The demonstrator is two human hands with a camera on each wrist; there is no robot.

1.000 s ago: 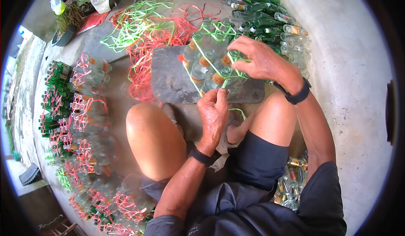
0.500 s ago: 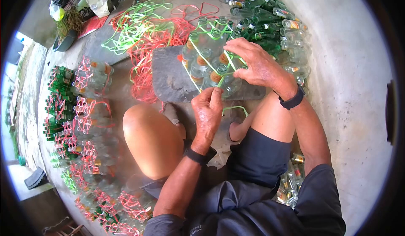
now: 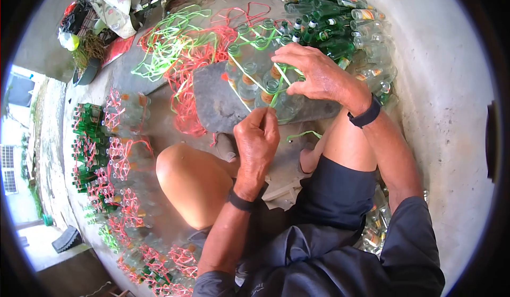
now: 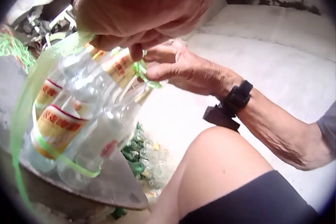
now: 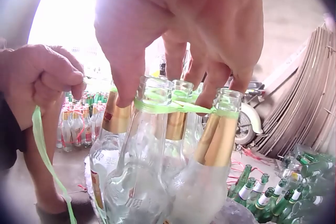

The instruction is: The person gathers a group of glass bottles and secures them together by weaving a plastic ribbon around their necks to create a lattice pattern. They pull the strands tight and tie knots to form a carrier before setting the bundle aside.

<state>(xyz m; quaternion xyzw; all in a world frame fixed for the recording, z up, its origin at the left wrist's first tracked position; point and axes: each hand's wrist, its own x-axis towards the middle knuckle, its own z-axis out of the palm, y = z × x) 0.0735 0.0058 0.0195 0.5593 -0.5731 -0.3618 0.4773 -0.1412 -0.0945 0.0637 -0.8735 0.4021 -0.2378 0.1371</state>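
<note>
A cluster of clear glass bottles (image 3: 248,88) stands upright on a dark slab (image 3: 212,103), green plastic strap (image 3: 251,75) wound round their necks. My left hand (image 3: 256,140) is in front of the cluster and pinches the strap between thumb and bent fingers. From that hand a loose tail of strap (image 5: 48,153) hangs down in the right wrist view. Over the bottle tops, my right hand (image 3: 326,79) holds the necks, thumb near the front bottle (image 5: 142,166) and fingers reaching down among the others. Yellow labels (image 4: 58,129) show on the bottles in the left wrist view.
Tangled red strap (image 3: 186,111) and green strap (image 3: 159,47) lie left of and behind the slab. Green bottles (image 3: 332,26) lie piled at the back right by a pale wall (image 3: 435,111). Rows of bundled bottles (image 3: 119,153) stand at left. My knees flank the slab's near side.
The head view has shifted, so the hands and bottles appear farther left. Both hands keep nearly the same places at the cluster, the left still pinching the strap.
</note>
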